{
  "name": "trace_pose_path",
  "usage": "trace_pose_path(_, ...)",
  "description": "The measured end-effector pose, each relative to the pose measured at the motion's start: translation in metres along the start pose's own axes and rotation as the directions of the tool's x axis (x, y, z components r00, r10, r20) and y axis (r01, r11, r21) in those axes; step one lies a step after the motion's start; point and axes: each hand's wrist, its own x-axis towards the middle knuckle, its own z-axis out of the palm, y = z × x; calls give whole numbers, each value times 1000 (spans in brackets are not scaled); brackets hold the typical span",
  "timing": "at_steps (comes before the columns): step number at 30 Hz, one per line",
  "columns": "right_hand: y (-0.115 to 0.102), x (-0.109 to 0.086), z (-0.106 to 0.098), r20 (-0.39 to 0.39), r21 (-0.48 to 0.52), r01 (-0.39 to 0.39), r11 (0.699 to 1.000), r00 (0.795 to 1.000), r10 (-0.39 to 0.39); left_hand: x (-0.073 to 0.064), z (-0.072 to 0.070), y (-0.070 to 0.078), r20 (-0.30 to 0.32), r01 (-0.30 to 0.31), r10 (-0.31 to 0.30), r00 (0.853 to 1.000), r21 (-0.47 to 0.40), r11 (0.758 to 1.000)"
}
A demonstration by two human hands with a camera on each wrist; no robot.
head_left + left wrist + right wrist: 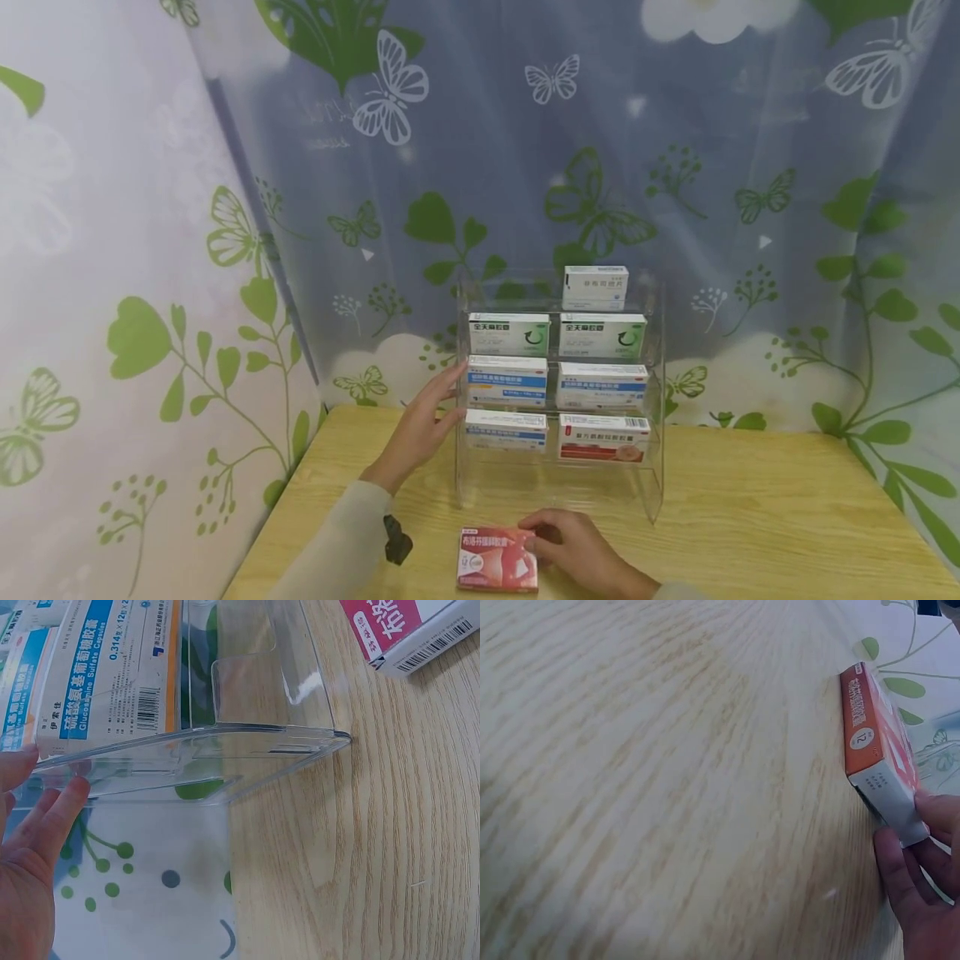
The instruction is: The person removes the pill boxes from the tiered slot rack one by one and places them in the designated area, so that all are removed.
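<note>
On the wooden table, a clear acrylic display rack holds several medicine boxes in tiers. My left hand touches the left side panel of this rack, its fingers mostly straight. The left wrist view shows those fingertips against the clear side, beside a blue-and-white medicine box. In front of the rack is a red-and-pink medicine box, label up. My right hand pinches its right end. Seen from the right wrist, the thumb lies on one face of that box and fingers on the opposite one.
Green-and-white boxes stand in an upper tier, below a small white box. A red-and-white box sits lower right in the rack. Patterned curtains enclose the back and sides of the table.
</note>
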Motion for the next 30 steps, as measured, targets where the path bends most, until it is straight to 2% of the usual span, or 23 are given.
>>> trace_pose_path(5,1,2,3,-5,-56,-4,998,1000,4,0,0,1,-6,-12,12,1000,1,1000)
trace_pose_path(9,0,2,3,2,-61,-10,998,1000,10,0,1,0,-7,-4,4,1000,3,1000)
trace_pose_path(15,-13,3,-9,-8,-94,32,995,999,-33,0,0,1,-6,-3,3,1000,1,1000)
trace_pose_path(23,-44,11,-49,-33,-161,77,984,996,-84,-1,0,1,8,43,-43,999,-9,999)
trace_pose_path(25,-53,12,-62,-43,-178,113,978,991,-123,-1,0,1,10,44,-44,999,-13,999)
trace_pose_path(30,-81,18,-96,-55,-296,184,937,976,-209,-2,0,-2,7,33,-33,999,-16,999)
